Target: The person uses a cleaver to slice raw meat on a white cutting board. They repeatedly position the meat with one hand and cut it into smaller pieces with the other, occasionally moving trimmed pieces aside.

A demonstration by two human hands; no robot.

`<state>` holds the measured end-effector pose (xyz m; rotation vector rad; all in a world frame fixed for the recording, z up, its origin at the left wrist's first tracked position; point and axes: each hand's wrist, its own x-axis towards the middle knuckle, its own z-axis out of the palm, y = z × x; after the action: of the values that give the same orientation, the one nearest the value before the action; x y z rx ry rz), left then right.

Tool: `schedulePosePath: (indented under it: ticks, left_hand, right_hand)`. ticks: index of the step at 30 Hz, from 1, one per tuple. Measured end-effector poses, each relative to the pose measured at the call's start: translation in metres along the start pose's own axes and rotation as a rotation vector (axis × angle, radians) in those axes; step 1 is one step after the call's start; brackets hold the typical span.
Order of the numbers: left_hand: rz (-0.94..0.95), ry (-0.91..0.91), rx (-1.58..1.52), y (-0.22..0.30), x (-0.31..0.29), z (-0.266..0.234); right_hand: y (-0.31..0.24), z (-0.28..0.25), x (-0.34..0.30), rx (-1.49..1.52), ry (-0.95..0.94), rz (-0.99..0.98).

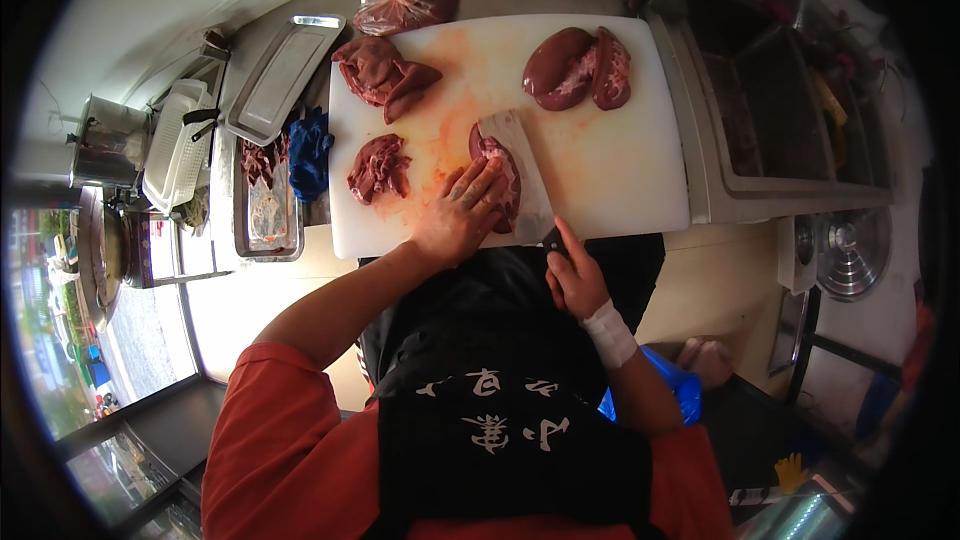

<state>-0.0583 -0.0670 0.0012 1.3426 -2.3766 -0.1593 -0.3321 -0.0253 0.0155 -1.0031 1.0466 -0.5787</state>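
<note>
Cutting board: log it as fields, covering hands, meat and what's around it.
Board: white, red-stained
Left hand: resting on a dark red meat piece
Right hand: gripping the cleaver
Cleaver: blade at that piece's right edge
Far left: folded meat slab
Near left: smaller meat heap
Far right: glossy lobed meat
Beyond board: clear bag, reddish contents
Left of board: crumpled blue item, metal trays

We see short red sleeves (275, 430), a black apron (430, 480) with white lettering (493, 432), and what seems a white bandage (609, 334) around the right wrist (593, 305).
</note>
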Motion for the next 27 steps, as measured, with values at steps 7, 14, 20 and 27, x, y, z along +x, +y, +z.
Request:
schedulePosePath:
  ticks: [7, 14, 20, 27]
  left_hand:
    - [-0.045, -0.005, -0.007, -0.001, -0.001, 0.003]
    - [-0.085, -0.038, 0.053, 0.001, -0.006, 0.007]
    - [-0.121, -0.039, 0.065, 0.003, -0.007, 0.006]
    - [-0.142, -0.071, 0.103, 0.007, -0.008, 0.003]
  right_hand:
    - [0.002, 0.002, 0.005, 0.013, -0.035, -0.023]
    - [0.003, 0.002, -0.003, -0.008, -0.063, 0.026]
    - [0.002, 0.003, -0.005, -0.125, -0.085, -0.031]
    - [0.007, 0.009, -0.003, -0.124, -0.089, 0.017]
